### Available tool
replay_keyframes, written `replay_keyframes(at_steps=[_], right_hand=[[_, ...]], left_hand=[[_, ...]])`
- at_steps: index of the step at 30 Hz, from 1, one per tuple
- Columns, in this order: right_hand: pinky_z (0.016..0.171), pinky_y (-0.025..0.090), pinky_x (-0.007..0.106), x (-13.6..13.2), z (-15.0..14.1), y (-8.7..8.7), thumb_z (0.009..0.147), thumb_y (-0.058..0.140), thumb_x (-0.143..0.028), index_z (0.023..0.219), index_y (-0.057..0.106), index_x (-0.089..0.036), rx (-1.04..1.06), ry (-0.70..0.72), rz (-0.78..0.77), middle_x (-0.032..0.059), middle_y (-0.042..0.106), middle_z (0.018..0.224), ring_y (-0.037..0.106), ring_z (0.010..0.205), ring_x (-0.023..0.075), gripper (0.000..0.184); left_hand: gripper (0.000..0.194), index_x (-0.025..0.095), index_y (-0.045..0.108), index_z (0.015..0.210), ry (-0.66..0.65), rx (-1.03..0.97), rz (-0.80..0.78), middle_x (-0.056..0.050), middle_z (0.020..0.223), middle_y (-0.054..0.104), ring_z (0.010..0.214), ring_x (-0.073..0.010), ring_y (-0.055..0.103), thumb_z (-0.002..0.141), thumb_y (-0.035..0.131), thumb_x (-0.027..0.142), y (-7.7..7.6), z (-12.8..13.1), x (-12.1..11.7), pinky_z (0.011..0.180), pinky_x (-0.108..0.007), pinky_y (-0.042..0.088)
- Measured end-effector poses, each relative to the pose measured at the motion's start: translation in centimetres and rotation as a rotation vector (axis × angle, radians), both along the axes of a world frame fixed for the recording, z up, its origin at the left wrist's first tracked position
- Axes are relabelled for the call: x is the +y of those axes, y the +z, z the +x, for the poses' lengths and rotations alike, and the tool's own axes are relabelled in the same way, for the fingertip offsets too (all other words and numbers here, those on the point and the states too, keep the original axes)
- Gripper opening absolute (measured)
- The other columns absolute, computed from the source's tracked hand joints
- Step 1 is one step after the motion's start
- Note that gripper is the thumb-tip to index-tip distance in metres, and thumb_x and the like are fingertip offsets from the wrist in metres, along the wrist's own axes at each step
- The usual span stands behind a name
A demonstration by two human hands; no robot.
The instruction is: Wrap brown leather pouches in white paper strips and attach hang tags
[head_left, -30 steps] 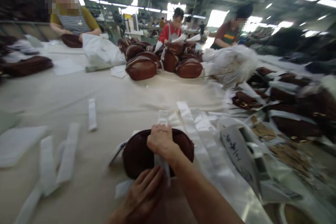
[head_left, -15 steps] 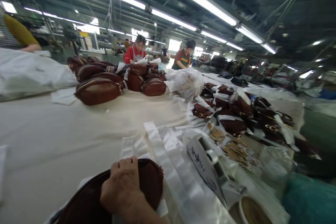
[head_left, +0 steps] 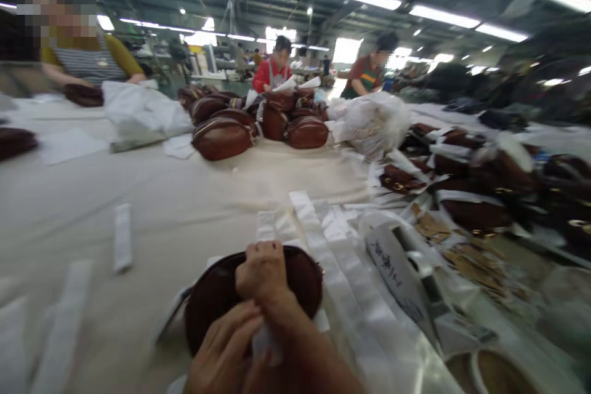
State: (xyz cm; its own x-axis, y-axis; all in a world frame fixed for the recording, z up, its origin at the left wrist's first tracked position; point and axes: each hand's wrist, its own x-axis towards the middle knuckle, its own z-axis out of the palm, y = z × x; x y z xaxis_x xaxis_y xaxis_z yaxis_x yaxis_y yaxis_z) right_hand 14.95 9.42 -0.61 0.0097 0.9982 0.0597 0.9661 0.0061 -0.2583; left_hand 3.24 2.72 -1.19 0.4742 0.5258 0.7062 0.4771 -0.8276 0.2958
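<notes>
The left hand (head_left: 226, 348), out of view half a second ago, is back at the dark brown pouch (head_left: 207, 295), so both hands now attend to it. The pouch lies directly under the right hand (head_left: 264, 277), whose fingers, close together, curl over its top edge; whether they pinch cannot be told. The left fingers, slightly bent, reach beside a white strip (head_left: 268, 341); their grip is unclear.

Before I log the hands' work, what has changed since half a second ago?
The left hand has come back into view at the lower part of the dark brown bag, near a white strip. The view swung left and down. Unchanged: the right hand on the bag's upper edge, the brown pouches piled beyond.
</notes>
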Motion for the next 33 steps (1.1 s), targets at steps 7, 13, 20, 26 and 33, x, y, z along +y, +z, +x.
replay_keyframes(at_steps=[7,13,20,26,33], right_hand=[[0.089,0.035,0.042,0.4,0.6,-1.4,0.089,0.039,-0.009,0.100,0.061,-0.012,0.065,0.070,-0.003,0.0151,0.065,0.098,0.056,0.095,0.0265,0.025],[0.087,0.035,0.038,0.6,1.2,-1.5,0.088,0.042,-0.010,0.099,0.062,-0.016,0.064,0.107,-0.025,0.0102,0.066,0.097,0.056,0.094,0.0240,0.023],[0.083,0.039,0.034,1.3,1.7,-1.5,0.087,0.046,-0.012,0.096,0.062,-0.017,0.134,0.170,-0.058,0.0090,0.068,0.094,0.060,0.091,0.0221,0.019],[0.067,0.044,0.026,1.9,3.1,-1.1,0.093,0.040,-0.020,0.098,0.054,-0.015,0.276,0.152,-0.131,0.0069,0.069,0.085,0.065,0.074,0.0165,0.016],[0.082,0.045,0.027,5.9,6.3,0.0,0.088,0.041,-0.016,0.101,0.059,-0.018,0.216,0.147,-0.098,0.0065,0.068,0.095,0.062,0.091,0.0163,0.022]], left_hand=[[0.017,0.013,0.062,0.096,0.406,-0.407,-0.133,-0.011,0.096,0.065,0.091,-0.0174,0.062,0.089,0.047,0.016,0.5,5.7,5.9,0.083,-0.030,0.053],[0.024,0.014,0.064,0.098,0.418,-0.361,-0.194,-0.010,0.099,0.068,0.100,-0.0205,0.061,0.090,0.042,0.019,-2.7,5.3,6.5,0.096,-0.042,0.045],[0.039,0.012,0.060,0.114,0.523,-0.173,-0.516,-0.010,0.116,0.065,0.113,-0.0234,0.056,0.093,0.029,0.022,-2.1,5.6,7.0,0.110,-0.051,0.023],[0.037,0.015,0.062,0.107,0.576,0.024,-0.572,-0.008,0.107,0.068,0.098,-0.0223,0.058,0.092,0.028,0.018,-1.4,6.1,7.3,0.100,-0.046,0.032],[0.028,0.017,0.063,0.077,0.613,0.172,-0.505,-0.006,0.079,0.065,0.083,-0.0233,0.055,0.091,0.039,0.022,-1.2,6.4,7.3,0.086,-0.042,0.034]])
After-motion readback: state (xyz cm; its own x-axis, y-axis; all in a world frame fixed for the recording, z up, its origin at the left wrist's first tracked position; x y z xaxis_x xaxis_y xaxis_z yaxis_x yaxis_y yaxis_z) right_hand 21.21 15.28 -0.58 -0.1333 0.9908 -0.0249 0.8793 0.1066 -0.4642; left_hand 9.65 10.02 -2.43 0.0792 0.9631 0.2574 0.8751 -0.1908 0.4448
